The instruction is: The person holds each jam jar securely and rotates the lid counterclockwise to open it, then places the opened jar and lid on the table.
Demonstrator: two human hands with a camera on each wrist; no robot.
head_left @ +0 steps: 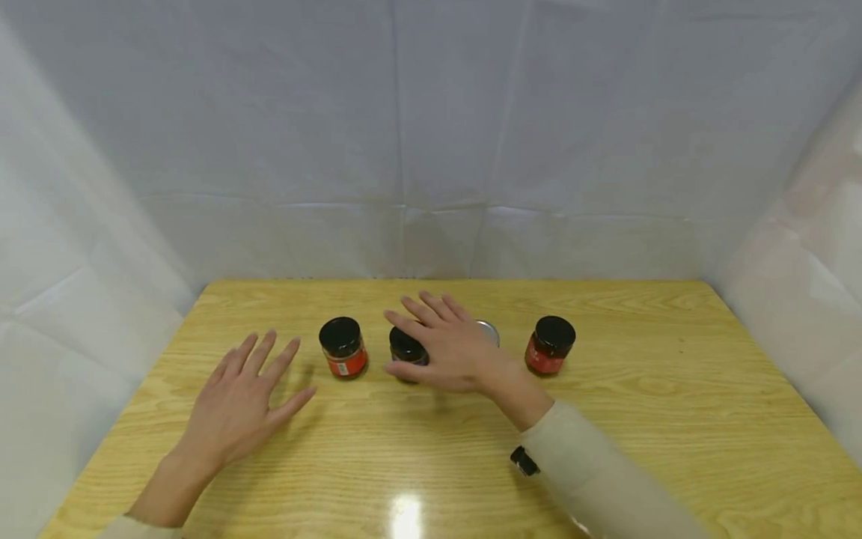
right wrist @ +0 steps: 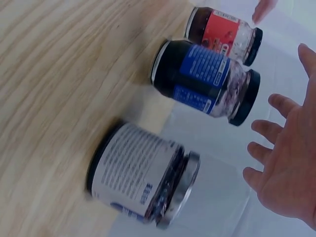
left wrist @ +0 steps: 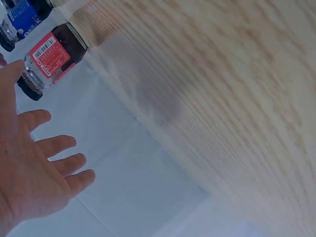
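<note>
My left hand (head_left: 237, 408) hovers over the table's left side with its fingers spread, holding nothing. Just to its right stands a jar with a black lid and red label (head_left: 343, 348). My right hand (head_left: 454, 350) reaches across the middle, fingers extended and apart, above a blue-labelled jar (right wrist: 202, 79) with a black lid. In the right wrist view, a gap shows between those fingers and the jar lids. A jar with a silver lid and white label (right wrist: 136, 170) is mostly hidden under the right hand in the head view. All these jars stand upright.
Another black-lidded jar with a red label (head_left: 550, 346) stands to the right of the right hand. The wooden table (head_left: 640, 389) is bordered by white sheeting (head_left: 431, 150) at the back and sides. A small black object (head_left: 524, 460) shows beside the right sleeve.
</note>
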